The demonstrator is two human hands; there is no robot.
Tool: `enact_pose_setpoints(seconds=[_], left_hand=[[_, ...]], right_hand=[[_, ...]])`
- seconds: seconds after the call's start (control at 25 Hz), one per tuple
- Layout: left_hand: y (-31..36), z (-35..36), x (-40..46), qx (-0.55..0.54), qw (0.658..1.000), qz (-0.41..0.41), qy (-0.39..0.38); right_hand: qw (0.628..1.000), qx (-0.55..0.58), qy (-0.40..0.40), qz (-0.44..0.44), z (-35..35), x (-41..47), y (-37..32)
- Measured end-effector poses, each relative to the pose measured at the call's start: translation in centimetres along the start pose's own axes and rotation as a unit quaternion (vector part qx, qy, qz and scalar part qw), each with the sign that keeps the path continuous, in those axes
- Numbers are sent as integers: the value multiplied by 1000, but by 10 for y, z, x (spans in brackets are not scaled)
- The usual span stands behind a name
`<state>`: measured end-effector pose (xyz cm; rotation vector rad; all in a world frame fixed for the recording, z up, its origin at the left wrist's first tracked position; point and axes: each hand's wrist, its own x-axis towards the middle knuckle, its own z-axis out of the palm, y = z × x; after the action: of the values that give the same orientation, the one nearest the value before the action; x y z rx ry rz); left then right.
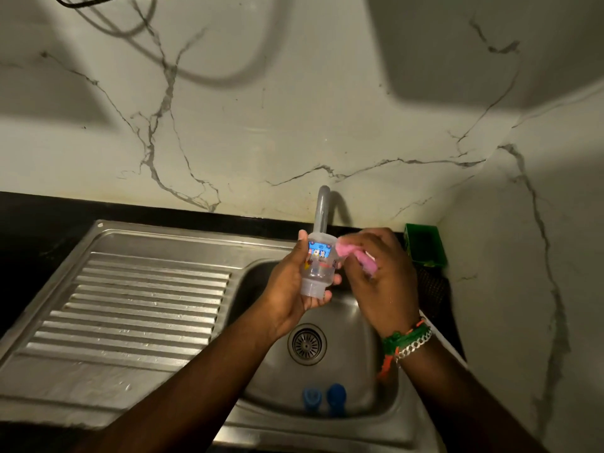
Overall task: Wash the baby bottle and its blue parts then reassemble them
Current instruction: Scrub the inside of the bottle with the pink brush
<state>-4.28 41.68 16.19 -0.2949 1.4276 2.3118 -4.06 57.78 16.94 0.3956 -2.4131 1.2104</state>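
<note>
Head view: bottle (317,268) held over the sink (366,380), long axis near upright, threaded neck down. Left hand (291,289) grips its body; right hand (382,273), just beside it, pinches a pink sponge (358,255). Basin holds 2 blue parts (323,396) at the near wall, well below both hands.

Right hand (379,276) motion-blurred; pink sponge (359,256) partly hidden inside grip.

You are standing in a home kitchen: a stainless-steel sink (366,341) with a ribbed drainboard (137,308) is set into a dark tabletop (36,217), with a curved tap (322,209) and marble-veined wall panels (261,132) behind it.
</note>
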Motion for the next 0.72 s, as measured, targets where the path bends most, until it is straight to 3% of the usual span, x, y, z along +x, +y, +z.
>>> enact_pose_setpoints(seconds=[0.2, 0.32, 0.52, 0.72], left_hand=[[-2, -6, 4, 47, 997, 62, -19], [-5, -13, 4, 118, 986, 112, -41], [-3, -21, -2, 176, 965, 175, -90], [-1, -24, -4, 224, 959, 162, -70]], right_hand=[[996, 24, -61, -56, -1, -15, -7], [997, 71, 0, 41, -12, 6, -10], [987, 84, -124, 49, -29, 22, -14], [989, -3, -149, 5, -33, 24, -8]])
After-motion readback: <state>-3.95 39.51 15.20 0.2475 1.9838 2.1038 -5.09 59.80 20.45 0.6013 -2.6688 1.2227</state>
